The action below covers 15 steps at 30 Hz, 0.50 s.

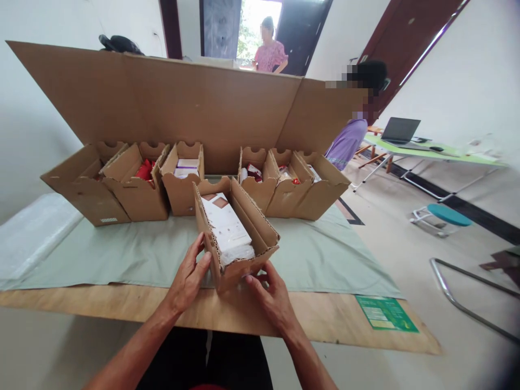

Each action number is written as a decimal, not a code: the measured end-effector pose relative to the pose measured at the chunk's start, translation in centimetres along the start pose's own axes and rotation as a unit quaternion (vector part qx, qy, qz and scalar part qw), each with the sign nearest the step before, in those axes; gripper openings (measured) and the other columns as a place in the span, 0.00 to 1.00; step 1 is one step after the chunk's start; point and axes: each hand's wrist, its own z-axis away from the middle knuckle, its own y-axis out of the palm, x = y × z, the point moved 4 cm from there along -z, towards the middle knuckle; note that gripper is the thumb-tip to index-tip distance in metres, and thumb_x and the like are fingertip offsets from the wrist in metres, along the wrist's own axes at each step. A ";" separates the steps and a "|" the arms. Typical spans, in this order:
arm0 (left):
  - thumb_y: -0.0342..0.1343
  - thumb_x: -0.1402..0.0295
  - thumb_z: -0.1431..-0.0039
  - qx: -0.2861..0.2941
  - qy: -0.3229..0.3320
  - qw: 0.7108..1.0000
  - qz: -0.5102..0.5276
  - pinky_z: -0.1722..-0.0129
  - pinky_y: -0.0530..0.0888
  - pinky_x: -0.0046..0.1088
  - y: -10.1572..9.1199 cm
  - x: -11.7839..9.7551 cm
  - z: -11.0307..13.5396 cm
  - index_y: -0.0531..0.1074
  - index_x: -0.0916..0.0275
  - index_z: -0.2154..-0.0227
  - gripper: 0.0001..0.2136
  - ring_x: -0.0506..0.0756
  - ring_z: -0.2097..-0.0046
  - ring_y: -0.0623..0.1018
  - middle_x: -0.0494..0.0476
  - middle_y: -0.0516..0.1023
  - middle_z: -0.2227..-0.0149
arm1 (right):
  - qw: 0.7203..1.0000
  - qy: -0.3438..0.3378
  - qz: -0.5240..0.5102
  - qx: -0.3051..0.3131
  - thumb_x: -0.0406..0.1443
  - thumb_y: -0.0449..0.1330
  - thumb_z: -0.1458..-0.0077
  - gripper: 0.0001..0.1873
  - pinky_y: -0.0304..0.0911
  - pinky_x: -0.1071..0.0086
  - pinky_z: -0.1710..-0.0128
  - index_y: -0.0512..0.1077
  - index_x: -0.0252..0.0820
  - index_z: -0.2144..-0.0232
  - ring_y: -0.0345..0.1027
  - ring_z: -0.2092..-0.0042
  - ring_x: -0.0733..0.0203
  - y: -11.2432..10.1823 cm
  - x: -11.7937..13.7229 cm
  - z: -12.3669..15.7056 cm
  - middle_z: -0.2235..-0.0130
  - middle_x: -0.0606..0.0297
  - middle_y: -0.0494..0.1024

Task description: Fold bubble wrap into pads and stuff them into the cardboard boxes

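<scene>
An open-topped cardboard bin (239, 271) stands at the near side of the table, turned at a slight angle. Inside it lie a flat white box (225, 219) with a brown printed end and something in clear plastic wrap (238, 253). My left hand (190, 273) grips the bin's left wall near the front corner, thumb towards the rim. At the lower front right, my right hand (270, 292) holds the front panel, with some fingers hidden under or behind the corner.
Behind stand similar bins, one with red packets (145, 170), another with white-and-purple boxes (187, 168). A tall cardboard sheet (195, 103) rises behind them. Green cloth (325, 254) covers the table. One person (270, 54) is at the back, another (349, 138) at the right.
</scene>
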 end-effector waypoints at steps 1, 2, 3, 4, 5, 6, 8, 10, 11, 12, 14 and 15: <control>0.52 0.44 0.35 0.005 0.002 1.000 0.002 0.27 0.55 0.46 0.1 -0.1 -0.2 0.56 0.59 0.29 0.38 0.65 0.27 0.59 0.64 0.59 0.27 | 1.000 -0.004 0.010 0.002 0.48 0.64 0.41 0.19 0.70 0.66 0.63 0.73 0.44 0.53 0.73 0.63 0.57 0.0 0.2 -0.3 0.57 0.62 0.80; 0.52 0.44 0.34 0.008 0.002 1.000 0.003 0.27 0.54 0.45 0.1 -0.1 -0.3 0.56 0.60 0.29 0.37 0.64 0.27 0.58 0.64 0.59 0.27 | 1.000 -0.008 0.023 0.003 0.47 0.64 0.42 0.19 0.70 0.65 0.63 0.73 0.43 0.53 0.73 0.63 0.57 -0.1 0.3 -0.6 0.57 0.61 0.81; 0.52 0.44 0.34 0.010 0.002 1.000 0.004 0.27 0.54 0.45 0.1 -0.1 -0.3 0.56 0.60 0.29 0.37 0.64 0.26 0.58 0.64 0.59 0.27 | 0.999 -0.013 0.038 0.003 0.47 0.64 0.42 0.19 0.70 0.65 0.64 0.73 0.43 0.52 0.72 0.64 0.57 -0.2 0.4 -0.9 0.57 0.61 0.81; 0.52 0.44 0.34 0.009 0.003 1.000 0.004 0.27 0.53 0.45 0.1 0.0 -0.4 0.56 0.60 0.29 0.37 0.64 0.26 0.57 0.64 0.59 0.27 | 0.998 -0.018 0.053 0.003 0.47 0.63 0.42 0.19 0.70 0.65 0.64 0.73 0.43 0.52 0.72 0.65 0.58 -0.2 0.4 -1.0 0.57 0.61 0.81; 0.52 0.44 0.34 0.008 0.004 1.000 0.004 0.27 0.53 0.46 0.1 0.0 -0.4 0.57 0.59 0.29 0.37 0.64 0.26 0.57 0.63 0.59 0.27 | 0.998 -0.024 0.066 0.001 0.47 0.63 0.41 0.19 0.69 0.65 0.65 0.74 0.42 0.53 0.71 0.66 0.58 -0.3 0.4 -1.1 0.58 0.61 0.81; 0.53 0.44 0.35 0.008 0.004 1.000 0.003 0.26 0.53 0.46 0.0 0.1 -0.4 0.57 0.59 0.29 0.37 0.64 0.26 0.57 0.63 0.58 0.27 | 0.997 -0.030 0.075 -0.001 0.47 0.63 0.41 0.18 0.69 0.65 0.66 0.74 0.42 0.53 0.71 0.66 0.58 -0.4 0.4 -1.1 0.58 0.61 0.81; 0.53 0.44 0.35 0.009 -0.001 1.000 -0.002 0.27 0.53 0.47 -0.1 0.2 -0.7 0.58 0.59 0.29 0.37 0.64 0.26 0.57 0.63 0.57 0.26 | 0.996 -0.036 0.087 -0.003 0.47 0.62 0.41 0.18 0.68 0.65 0.68 0.74 0.42 0.55 0.71 0.68 0.58 -0.5 0.5 -1.1 0.60 0.62 0.81; 0.53 0.44 0.35 0.015 -0.006 1.000 -0.013 0.27 0.54 0.48 -0.2 0.2 -1.0 0.58 0.59 0.29 0.38 0.65 0.26 0.58 0.64 0.57 0.26 | 0.995 -0.040 0.092 -0.003 0.47 0.62 0.40 0.17 0.68 0.65 0.69 0.74 0.43 0.55 0.70 0.69 0.59 -0.5 0.6 -1.0 0.61 0.62 0.81; 0.53 0.44 0.35 0.018 -0.006 1.000 -0.021 0.27 0.54 0.49 -0.2 0.1 -1.3 0.58 0.60 0.29 0.38 0.65 0.27 0.59 0.64 0.58 0.26 | 0.995 -0.041 0.095 -0.004 0.47 0.62 0.40 0.17 0.68 0.65 0.69 0.74 0.43 0.56 0.70 0.70 0.59 -0.5 0.7 -1.1 0.62 0.63 0.81; 0.53 0.44 0.35 0.019 -0.003 0.999 -0.030 0.28 0.55 0.49 -0.3 0.0 -1.5 0.59 0.60 0.30 0.38 0.66 0.27 0.60 0.65 0.59 0.27 | 0.994 -0.043 0.098 -0.006 0.47 0.62 0.40 0.16 0.68 0.65 0.69 0.74 0.43 0.56 0.70 0.70 0.59 -0.5 0.8 -1.1 0.62 0.63 0.81; 0.53 0.44 0.36 0.022 0.008 0.999 -0.041 0.28 0.55 0.50 -0.3 -0.3 -2.1 0.60 0.60 0.30 0.37 0.66 0.28 0.62 0.65 0.60 0.27 | 0.993 -0.046 0.106 -0.008 0.47 0.62 0.40 0.16 0.67 0.66 0.69 0.73 0.42 0.56 0.69 0.70 0.60 -0.4 0.9 -1.4 0.62 0.62 0.81; 0.53 0.44 0.36 0.025 0.014 0.999 -0.042 0.28 0.55 0.50 -0.3 -0.5 -2.4 0.61 0.60 0.31 0.37 0.66 0.28 0.62 0.65 0.61 0.28 | 0.993 -0.047 0.111 -0.009 0.47 0.61 0.40 0.16 0.67 0.66 0.69 0.73 0.42 0.57 0.69 0.71 0.60 -0.4 0.9 -1.5 0.62 0.62 0.81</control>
